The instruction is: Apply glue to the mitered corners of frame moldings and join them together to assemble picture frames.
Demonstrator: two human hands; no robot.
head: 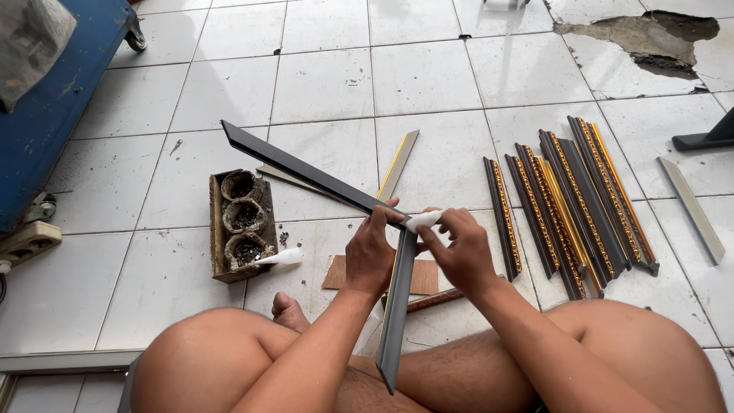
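Hands meet at the corner: left hand [370, 256] clasps two dark frame strips [306, 174], right hand [459, 252] pinches a white tube [423, 221] there.

A white tiled floor [321, 84] is seen, with a broken patch [642, 38] at the far right. Directly on it are laid a row of dark, gold-trimmed frame mouldings [573, 199], a single pale strip [692, 208], a gold-edged strip [397, 164] and a brown cardboard piece [423, 277]. A grimy three-cup tray [241, 224] is set at left, a small white tube [284, 258] just beside it.
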